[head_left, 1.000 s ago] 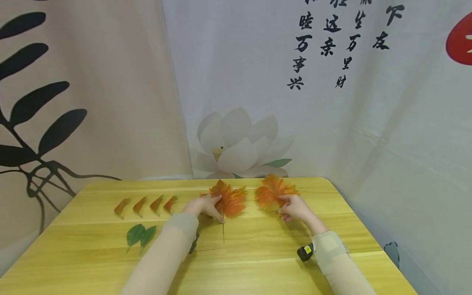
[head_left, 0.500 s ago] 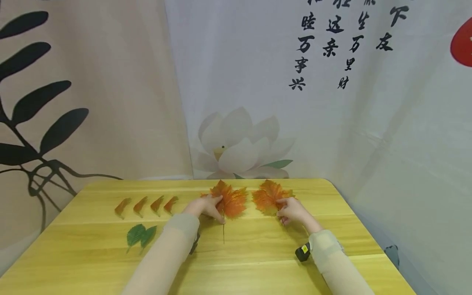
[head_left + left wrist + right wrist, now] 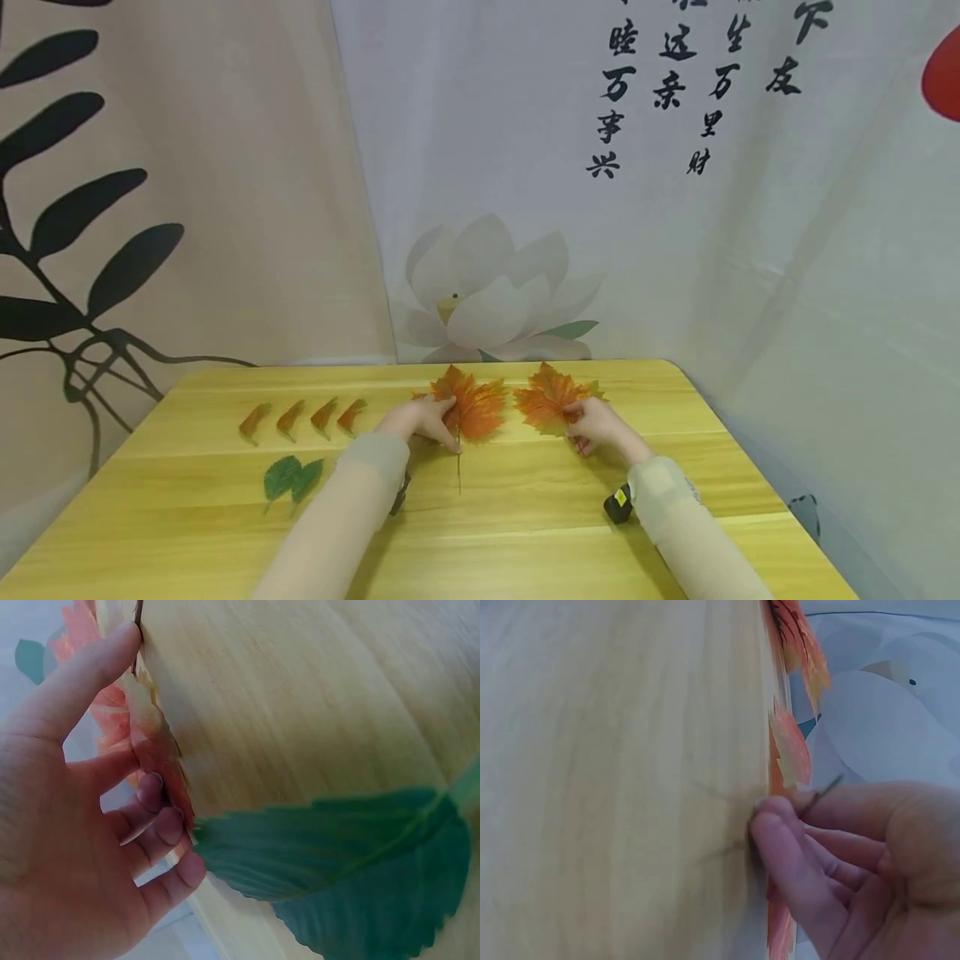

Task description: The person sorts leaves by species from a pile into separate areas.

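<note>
Two orange-red maple leaves lie near the table's far edge. My left hand (image 3: 422,418) rests on the left maple leaf (image 3: 480,410), its thumb at the thin brown stem and its fingers spread loosely. In the left wrist view the thumb of the left hand (image 3: 82,817) touches that stem, while the fingertips touch the leaf's edge. The right maple leaf (image 3: 547,398) is held by my right hand (image 3: 600,425). Thumb and index finger of the right hand (image 3: 855,862) pinch its stem (image 3: 823,796) in the right wrist view. Part of each leaf is hidden behind the hands.
Several small orange-brown leaves (image 3: 287,419) form a row at the table's left. Nearer lie two green leaves (image 3: 283,477), overlapping. A printed curtain (image 3: 487,167) hangs behind the wooden table (image 3: 510,542). The left wrist view shows a green leaf (image 3: 322,847) up close.
The right maple leaf has come down flatter and slightly to the left with my right hand, mostly in the first half second. My left hand stays on its leaf.
</note>
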Action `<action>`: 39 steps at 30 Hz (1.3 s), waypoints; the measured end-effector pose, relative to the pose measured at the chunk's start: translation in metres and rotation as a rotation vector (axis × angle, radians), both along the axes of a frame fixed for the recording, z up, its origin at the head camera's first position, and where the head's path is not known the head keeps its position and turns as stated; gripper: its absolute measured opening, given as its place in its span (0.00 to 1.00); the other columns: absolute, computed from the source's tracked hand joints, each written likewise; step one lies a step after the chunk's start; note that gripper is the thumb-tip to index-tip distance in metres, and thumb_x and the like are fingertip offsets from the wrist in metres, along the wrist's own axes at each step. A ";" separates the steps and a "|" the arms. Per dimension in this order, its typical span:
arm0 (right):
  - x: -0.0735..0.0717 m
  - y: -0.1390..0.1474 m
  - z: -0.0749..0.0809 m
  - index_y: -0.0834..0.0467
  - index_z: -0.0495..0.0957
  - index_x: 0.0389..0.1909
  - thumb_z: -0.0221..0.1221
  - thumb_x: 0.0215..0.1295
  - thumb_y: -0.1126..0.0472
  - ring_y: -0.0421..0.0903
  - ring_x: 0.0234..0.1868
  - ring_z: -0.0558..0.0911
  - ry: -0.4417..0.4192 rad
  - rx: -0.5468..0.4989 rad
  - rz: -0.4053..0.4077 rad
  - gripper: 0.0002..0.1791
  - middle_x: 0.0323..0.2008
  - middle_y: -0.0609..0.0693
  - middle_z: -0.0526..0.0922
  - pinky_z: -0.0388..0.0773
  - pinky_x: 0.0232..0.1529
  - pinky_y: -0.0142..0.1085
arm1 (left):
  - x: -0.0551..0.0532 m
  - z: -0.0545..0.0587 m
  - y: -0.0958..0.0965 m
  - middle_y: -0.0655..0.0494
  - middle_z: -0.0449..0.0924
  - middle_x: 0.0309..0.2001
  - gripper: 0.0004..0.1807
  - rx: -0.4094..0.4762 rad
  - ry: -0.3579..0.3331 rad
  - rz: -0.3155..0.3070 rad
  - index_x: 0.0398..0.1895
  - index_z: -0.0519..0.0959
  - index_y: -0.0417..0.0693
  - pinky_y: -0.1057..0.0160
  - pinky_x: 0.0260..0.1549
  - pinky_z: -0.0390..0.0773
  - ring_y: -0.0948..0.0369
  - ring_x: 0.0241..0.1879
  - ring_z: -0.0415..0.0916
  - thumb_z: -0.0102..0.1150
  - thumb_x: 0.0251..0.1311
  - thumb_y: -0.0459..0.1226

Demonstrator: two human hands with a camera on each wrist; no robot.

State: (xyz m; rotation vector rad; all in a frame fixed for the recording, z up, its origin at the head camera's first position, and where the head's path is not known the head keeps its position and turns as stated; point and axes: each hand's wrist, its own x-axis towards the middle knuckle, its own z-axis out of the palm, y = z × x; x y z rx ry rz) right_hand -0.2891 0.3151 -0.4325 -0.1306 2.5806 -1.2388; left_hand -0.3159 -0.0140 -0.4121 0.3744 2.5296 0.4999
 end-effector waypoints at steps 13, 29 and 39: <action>0.003 0.007 -0.010 0.67 0.70 0.64 0.61 0.65 0.64 0.43 0.10 0.71 0.036 0.053 0.002 0.27 0.13 0.54 0.75 0.76 0.13 0.37 | 0.004 0.002 -0.003 0.44 0.52 0.74 0.57 0.035 0.005 0.017 0.77 0.53 0.51 0.44 0.66 0.55 0.45 0.72 0.49 0.76 0.45 0.51; 0.004 0.013 -0.002 0.65 0.72 0.62 0.60 0.67 0.62 0.44 0.12 0.69 0.046 0.026 -0.044 0.24 0.15 0.56 0.74 0.71 0.12 0.34 | -0.009 0.017 0.004 0.45 0.53 0.74 0.56 0.020 0.060 -0.019 0.76 0.54 0.48 0.46 0.67 0.55 0.46 0.72 0.49 0.75 0.46 0.50; -0.004 0.024 0.009 0.67 0.70 0.62 0.58 0.69 0.60 0.43 0.13 0.70 0.082 0.078 -0.001 0.25 0.19 0.56 0.78 0.72 0.14 0.36 | -0.026 0.039 -0.032 0.36 0.59 0.69 0.42 0.083 0.203 -0.068 0.72 0.59 0.39 0.42 0.64 0.59 0.39 0.68 0.55 0.63 0.60 0.47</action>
